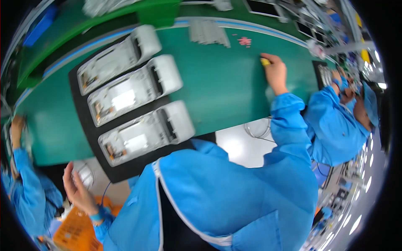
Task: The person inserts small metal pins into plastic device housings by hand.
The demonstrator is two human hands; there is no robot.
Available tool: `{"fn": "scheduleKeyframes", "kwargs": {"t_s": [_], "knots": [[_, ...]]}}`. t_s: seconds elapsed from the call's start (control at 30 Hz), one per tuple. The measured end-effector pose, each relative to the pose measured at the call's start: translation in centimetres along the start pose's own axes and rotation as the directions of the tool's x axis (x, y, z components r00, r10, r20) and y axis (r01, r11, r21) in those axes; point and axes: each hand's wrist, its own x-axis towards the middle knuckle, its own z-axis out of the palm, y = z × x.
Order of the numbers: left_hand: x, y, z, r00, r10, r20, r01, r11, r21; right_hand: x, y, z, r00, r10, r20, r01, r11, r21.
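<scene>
My right hand (pixel 276 75) reaches out over the right part of the green table, its fingers closed on a small yellow piece (pixel 265 61) at the fingertips. Off the table's front edge, at the lower left, my left hand (pixel 78 190) hangs open with its fingers stretched out and nothing in it. Between the hands, a black mat (pixel 121 172) carries three light-grey device housings in a slanted row: a far one (pixel 109 60), a middle one (pixel 144 90) and a near one (pixel 151 119). Each has an open shallow tray side and a raised rounded end.
At the table's (pixel 217 88) far edge lie a bundle of pale strips (pixel 207 32) and a small heap of pink bits (pixel 245 41). A green rack (pixel 159 14) runs along the back left. Co-workers sit at the right (pixel 339 125) and left (pixel 31 188). An orange crate (pixel 73 230) stands lower left.
</scene>
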Motion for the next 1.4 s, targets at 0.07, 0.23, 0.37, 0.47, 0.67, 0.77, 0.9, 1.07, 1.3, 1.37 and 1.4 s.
{"fn": "scheduleKeyframes", "kwargs": {"t_s": [0.07, 0.23, 0.37, 0.47, 0.67, 0.77, 0.9, 1.07, 1.3, 1.37, 1.4], "knots": [[2.0, 0.3, -1.7, 0.999, -0.027, -0.029, 0.029, 0.997, 0.066, 0.1, -0.1, -0.1, 1.000, 0.003, 0.006, -0.004, 0.997, 0.080], [5.8, 0.7, -2.6, 0.992, 0.055, -0.115, -0.053, 0.998, 0.020, 1.6, -3.2, 0.1, 0.998, 0.036, 0.047, -0.043, 0.990, 0.137], [6.7, 1.7, -0.9, 0.993, 0.081, -0.085, -0.081, 0.997, -0.005, 2.1, -5.7, 0.8, 0.998, 0.019, 0.060, -0.022, 0.998, 0.055], [6.5, 2.4, -0.3, 0.996, 0.052, -0.079, -0.055, 0.998, -0.036, 2.1, -4.3, 2.1, 0.994, -0.105, 0.004, 0.105, 0.994, 0.011], [7.5, 3.6, 1.6, 0.992, 0.119, -0.042, -0.124, 0.978, -0.169, 3.6, -0.9, 0.8, 0.990, -0.100, 0.100, 0.082, 0.982, 0.169], [7.3, 3.4, 1.4, 0.991, 0.126, -0.046, -0.131, 0.983, -0.130, 4.1, -2.0, 0.5, 0.974, -0.102, 0.203, 0.081, 0.991, 0.109], [6.4, 4.1, 1.7, 0.991, 0.128, 0.034, -0.125, 0.989, -0.079, 3.6, -1.6, 1.0, 0.981, -0.144, 0.133, 0.138, 0.989, 0.053], [5.8, 4.6, 2.2, 0.974, 0.192, 0.123, -0.190, 0.981, -0.024, 4.2, -1.7, 1.0, 0.989, 0.001, 0.149, 0.006, 0.999, -0.049], [5.8, 5.3, 2.5, 0.966, 0.205, 0.160, -0.202, 0.979, -0.033, 4.6, -2.0, 1.2, 0.969, 0.179, 0.173, -0.153, 0.976, -0.154], [5.6, 5.2, 2.4, 0.964, 0.207, 0.168, -0.199, 0.978, -0.061, 3.5, -1.8, 0.4, 0.971, 0.195, 0.140, -0.181, 0.978, -0.107], [5.3, 5.2, 2.5, 0.967, 0.197, 0.160, -0.187, 0.979, -0.077, 2.6, -2.6, -0.4, 0.977, 0.159, 0.140, -0.155, 0.987, -0.034]]}}
